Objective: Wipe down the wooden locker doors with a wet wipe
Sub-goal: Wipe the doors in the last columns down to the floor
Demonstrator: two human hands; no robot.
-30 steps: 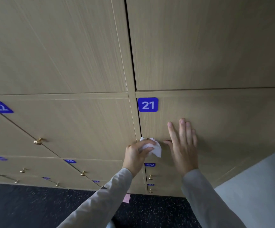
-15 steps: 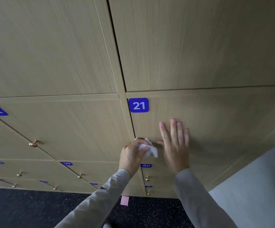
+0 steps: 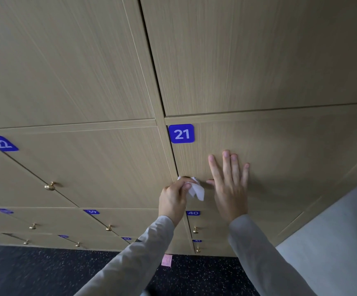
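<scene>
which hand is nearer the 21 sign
Right. The right hand lies flat on the door, fingertips just below and right of the 21 sign. The left hand, holding the wipe, sits lower, almost straight beneath it.

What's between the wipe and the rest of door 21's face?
The right hand lies flat on the door 21 beside the wet wipe held by the left hand, covering the panel to its right.

L hand (image 3: 173, 198) curled, pinching wipe (image 3: 194, 189) at left edge of door 21 (image 3: 280, 167); R hand (image 3: 230, 186) flat, fingers straight, pressed on door 21.
</scene>
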